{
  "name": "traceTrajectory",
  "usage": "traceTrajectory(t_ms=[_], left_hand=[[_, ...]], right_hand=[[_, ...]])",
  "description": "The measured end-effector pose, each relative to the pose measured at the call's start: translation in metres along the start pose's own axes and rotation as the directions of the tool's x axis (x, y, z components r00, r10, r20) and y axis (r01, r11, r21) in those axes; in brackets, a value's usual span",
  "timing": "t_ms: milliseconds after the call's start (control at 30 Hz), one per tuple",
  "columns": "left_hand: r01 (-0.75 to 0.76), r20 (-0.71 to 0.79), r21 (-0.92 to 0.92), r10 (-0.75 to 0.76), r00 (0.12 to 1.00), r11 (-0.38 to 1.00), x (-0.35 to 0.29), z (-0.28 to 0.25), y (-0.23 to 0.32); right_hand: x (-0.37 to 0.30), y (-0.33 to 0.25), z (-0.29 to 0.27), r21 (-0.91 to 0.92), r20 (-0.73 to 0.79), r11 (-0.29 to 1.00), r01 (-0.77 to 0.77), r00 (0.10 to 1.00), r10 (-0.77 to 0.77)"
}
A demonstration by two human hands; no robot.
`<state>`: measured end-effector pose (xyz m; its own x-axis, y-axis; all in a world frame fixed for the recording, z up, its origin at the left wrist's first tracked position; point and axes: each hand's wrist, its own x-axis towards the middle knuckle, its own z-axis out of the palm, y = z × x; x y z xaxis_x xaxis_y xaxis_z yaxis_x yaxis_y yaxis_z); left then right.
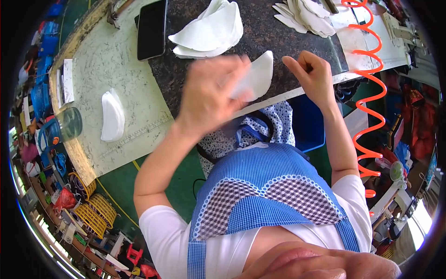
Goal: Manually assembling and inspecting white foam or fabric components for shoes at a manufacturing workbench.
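My left hand (209, 88), blurred by motion, is over the front part of the dark speckled slab (174, 86). Between its thumb and fingers is a thin white half-moon-shaped piece (261, 76), its rounded end sticking out to the right. To the right of that piece is my right hand (313, 74), fingers curled in and thumb pointing left; whatever the curled fingers may hold is hidden. Beyond my left hand lies a loose stack of similar white pieces (209, 30). Another pile of white pieces (306, 17) sits at the far right of the slab.
On the pale worktable (130, 76) to the left lie a neat white stack (112, 115), a black phone (152, 30) and a clear jar (69, 124). An orange coiled hose (371, 93) hangs along the right. Below the table edge stands a blue bin (309, 128).
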<state>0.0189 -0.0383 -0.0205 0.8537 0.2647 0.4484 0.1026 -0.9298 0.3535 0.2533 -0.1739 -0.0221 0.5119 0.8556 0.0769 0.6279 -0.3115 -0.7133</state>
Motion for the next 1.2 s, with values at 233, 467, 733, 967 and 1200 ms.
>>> traceTrajectory(t_ms=[233,467,733,967,1200], left_hand=[[0.509,0.065,-0.195,-0.507,0.860,0.838,0.043,-0.026,-0.108],[0.556,0.203,-0.512,-0.537,0.819,0.655,0.053,-0.037,-0.106],[0.105,-0.280,0.153,-0.059,0.958,0.983,0.055,-0.027,-0.097],[0.277,-0.196,0.121,-0.251,0.948,0.953,0.058,-0.037,-0.115],[0.248,-0.360,-0.425,-0.414,0.836,0.871,0.060,-0.063,-0.078]], right_hand=[[-0.031,-0.005,-0.013,0.183,0.105,0.982,-0.053,0.994,0.034],[-0.034,0.013,-0.020,0.274,0.040,0.957,-0.092,0.996,0.085],[-0.018,0.002,-0.012,0.191,0.114,0.982,0.002,0.993,-0.024],[-0.015,0.001,-0.018,0.159,0.105,0.987,-0.008,0.994,-0.009],[0.047,0.035,-0.041,0.090,-0.238,0.995,0.043,0.971,-0.021]])
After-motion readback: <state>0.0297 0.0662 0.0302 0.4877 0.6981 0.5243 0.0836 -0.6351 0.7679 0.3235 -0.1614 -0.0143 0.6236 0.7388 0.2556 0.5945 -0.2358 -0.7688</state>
